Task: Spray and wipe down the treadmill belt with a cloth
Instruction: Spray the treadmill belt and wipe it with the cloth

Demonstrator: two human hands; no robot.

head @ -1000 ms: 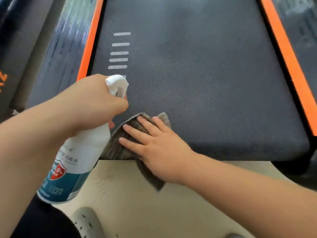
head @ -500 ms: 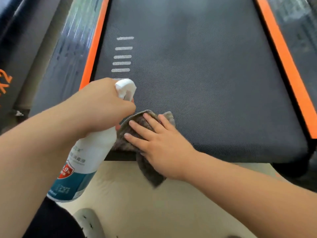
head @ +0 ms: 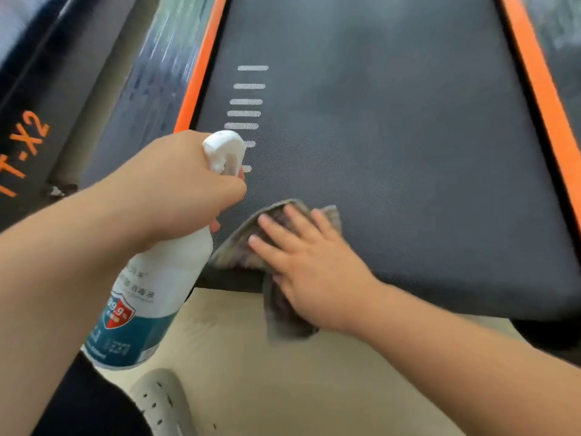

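Observation:
The dark grey treadmill belt [head: 393, 146] fills the upper middle of the head view. My left hand [head: 176, 187] grips the neck of a white and teal spray bottle [head: 151, 297], its white nozzle aimed over the belt's near left part. My right hand [head: 311, 265] presses flat, fingers straight and spread, on a grey-brown cloth [head: 245, 247] at the belt's near edge. Part of the cloth hangs down over the belt's end, below my palm.
Orange side strips [head: 201, 67] run along both sides of the belt, the right one [head: 540, 89] slanting to the frame edge. White dash marks [head: 248, 102] line the belt's left. Beige floor [head: 314, 388] lies below the belt end, with a white perforated shoe [head: 163, 404] at bottom left.
Both hands have shifted right along the belt's near edge, the cloth sliding with my right hand. The bottle stays gripped in my left hand.

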